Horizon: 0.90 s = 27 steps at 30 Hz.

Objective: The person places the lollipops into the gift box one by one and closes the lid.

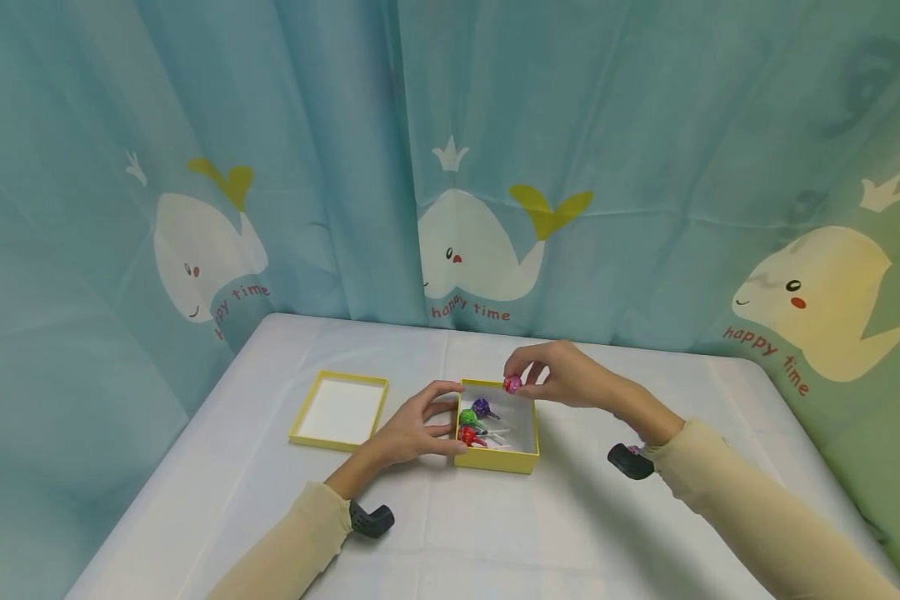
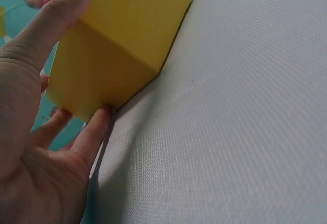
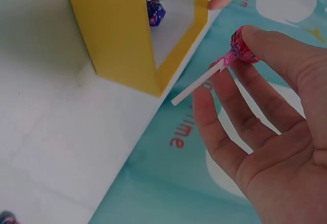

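My right hand (image 1: 566, 375) pinches a pink-wrapped lollipop (image 3: 237, 50) by its head between thumb and fingertips, above the far right corner of an open yellow box (image 1: 498, 461). Its white stick (image 3: 196, 86) points away from the palm in the right wrist view. My left hand (image 1: 412, 425) grips the box's left side, thumb near the front corner and fingers spread along the side wall. Inside, toward the left, lie a purple lollipop (image 1: 481, 407), a green lollipop (image 1: 468, 418) and a red lollipop (image 1: 467, 436), with white sticks pointing right.
A yellow-rimmed lid (image 1: 335, 444) with a white inside lies left of the box on the white tablecloth (image 1: 480, 533). Behind the table hangs a blue-green curtain (image 1: 345, 250) with whale prints. Part of a small dark wrapped thing (image 3: 7, 218) shows on the table.
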Each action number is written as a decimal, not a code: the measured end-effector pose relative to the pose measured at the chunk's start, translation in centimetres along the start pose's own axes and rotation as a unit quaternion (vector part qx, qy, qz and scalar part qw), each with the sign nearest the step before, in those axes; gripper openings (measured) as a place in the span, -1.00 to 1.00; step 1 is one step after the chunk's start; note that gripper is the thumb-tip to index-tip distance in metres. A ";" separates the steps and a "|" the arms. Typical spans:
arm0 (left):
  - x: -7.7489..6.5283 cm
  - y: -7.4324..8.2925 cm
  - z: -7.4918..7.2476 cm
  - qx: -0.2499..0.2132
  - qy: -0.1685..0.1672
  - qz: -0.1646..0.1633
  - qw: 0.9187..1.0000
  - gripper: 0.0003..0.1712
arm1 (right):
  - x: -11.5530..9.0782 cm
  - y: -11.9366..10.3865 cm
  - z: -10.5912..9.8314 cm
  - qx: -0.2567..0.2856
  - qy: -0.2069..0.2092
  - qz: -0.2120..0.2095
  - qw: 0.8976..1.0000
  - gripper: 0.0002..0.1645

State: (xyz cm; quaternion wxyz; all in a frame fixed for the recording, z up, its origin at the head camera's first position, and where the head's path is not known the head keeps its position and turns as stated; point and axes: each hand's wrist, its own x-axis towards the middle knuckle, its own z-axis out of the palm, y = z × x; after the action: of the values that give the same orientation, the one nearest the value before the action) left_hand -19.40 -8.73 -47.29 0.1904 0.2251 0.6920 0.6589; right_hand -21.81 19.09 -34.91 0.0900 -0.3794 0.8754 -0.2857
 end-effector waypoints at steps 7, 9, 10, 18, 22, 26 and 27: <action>0.0 -0.1 0.0 0.007 0.005 -0.006 1.000 0.03 | 0.8 -0.2 0.9 0.007 0.002 -0.007 1.000 -0.74; 0.0 -0.2 0.0 0.008 0.005 -0.005 1.000 0.03 | 1.0 -0.3 1.1 0.009 0.003 -0.008 1.000 -0.74; 0.0 -0.2 0.0 0.008 0.006 -0.004 1.000 0.03 | 1.1 -0.3 1.2 0.011 0.003 -0.009 1.000 -0.73; 0.0 -0.2 -0.1 0.008 0.008 -0.004 1.000 -0.02 | 1.9 -0.1 2.8 0.021 0.004 -0.008 1.000 -0.74; 0.0 -0.2 -0.1 0.006 0.006 -0.003 1.000 -0.03 | 2.2 0.2 3.7 0.028 0.002 -0.020 0.999 -0.73; 0.0 -0.2 -0.1 0.000 0.002 0.002 1.000 -0.03 | 2.6 0.5 4.6 0.032 0.005 -0.022 0.999 -0.74; 0.0 -0.2 -0.1 -0.002 0.001 0.003 1.000 -0.03 | 2.6 0.5 4.8 0.034 0.005 -0.020 0.999 -0.74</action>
State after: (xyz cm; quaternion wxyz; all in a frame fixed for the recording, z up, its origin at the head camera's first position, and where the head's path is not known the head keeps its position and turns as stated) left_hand -19.49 -8.78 -47.46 0.1885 0.2259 0.6903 0.6610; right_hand -22.18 15.43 -39.00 0.0924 -0.3919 0.8581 -0.3187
